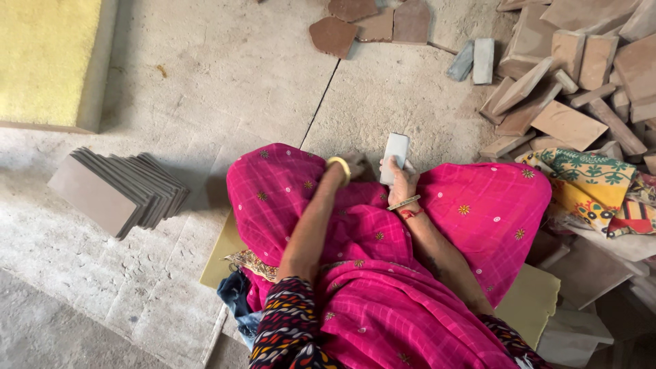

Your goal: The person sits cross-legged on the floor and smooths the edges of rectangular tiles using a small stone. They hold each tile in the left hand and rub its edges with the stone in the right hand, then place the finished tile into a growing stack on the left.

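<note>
The right hand (402, 179) is gripping a pale rectangular block (395, 157) upright at frame centre; the left hand (355, 164) beside it is half hidden, grip unclear. She seems to be positioning it, needing steadiness.

there were two hands (355, 164), one pale block (395, 157), one stack of slabs (119, 191), two grey bricks (473, 60), and one yellow mat (44, 58).

Matt pale stone block (395, 158) — rough dusty concrete floor (225, 82), soft pink embroidered cloth (478, 205).
</note>
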The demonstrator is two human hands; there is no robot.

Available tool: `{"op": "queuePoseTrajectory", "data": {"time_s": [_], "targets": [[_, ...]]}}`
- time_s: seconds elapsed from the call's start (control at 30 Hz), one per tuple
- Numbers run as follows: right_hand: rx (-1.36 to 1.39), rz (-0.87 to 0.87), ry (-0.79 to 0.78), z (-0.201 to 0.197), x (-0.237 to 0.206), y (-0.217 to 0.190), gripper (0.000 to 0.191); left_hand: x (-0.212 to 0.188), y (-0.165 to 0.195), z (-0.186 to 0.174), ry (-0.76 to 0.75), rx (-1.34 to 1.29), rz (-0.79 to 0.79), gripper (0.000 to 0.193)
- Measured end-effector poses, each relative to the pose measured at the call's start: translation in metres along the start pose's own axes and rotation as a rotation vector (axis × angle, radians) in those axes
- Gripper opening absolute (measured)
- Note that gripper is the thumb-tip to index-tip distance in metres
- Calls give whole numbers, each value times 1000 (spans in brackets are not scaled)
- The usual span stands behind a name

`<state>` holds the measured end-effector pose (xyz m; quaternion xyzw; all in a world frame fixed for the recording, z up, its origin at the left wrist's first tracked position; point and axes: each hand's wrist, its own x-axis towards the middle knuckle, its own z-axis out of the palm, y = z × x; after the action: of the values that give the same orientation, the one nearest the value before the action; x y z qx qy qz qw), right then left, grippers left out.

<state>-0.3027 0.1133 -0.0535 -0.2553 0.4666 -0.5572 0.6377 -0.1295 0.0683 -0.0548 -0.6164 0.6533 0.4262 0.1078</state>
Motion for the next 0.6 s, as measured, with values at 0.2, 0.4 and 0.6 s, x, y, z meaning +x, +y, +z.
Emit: {"op": "queuePoseTrajectory", "data": {"time_s": [0.2,0.4,0.6], "targets": [[10,82,99,-9,19,1,26,-10,-40,-19,224,-591,54,33],[21,192,144,-1,36,-10,29,22,-43,-7,367,-886,69,28],[-208,112,178,16,91,-37,39,35,-37,-1,453,-801,163,24]]}}
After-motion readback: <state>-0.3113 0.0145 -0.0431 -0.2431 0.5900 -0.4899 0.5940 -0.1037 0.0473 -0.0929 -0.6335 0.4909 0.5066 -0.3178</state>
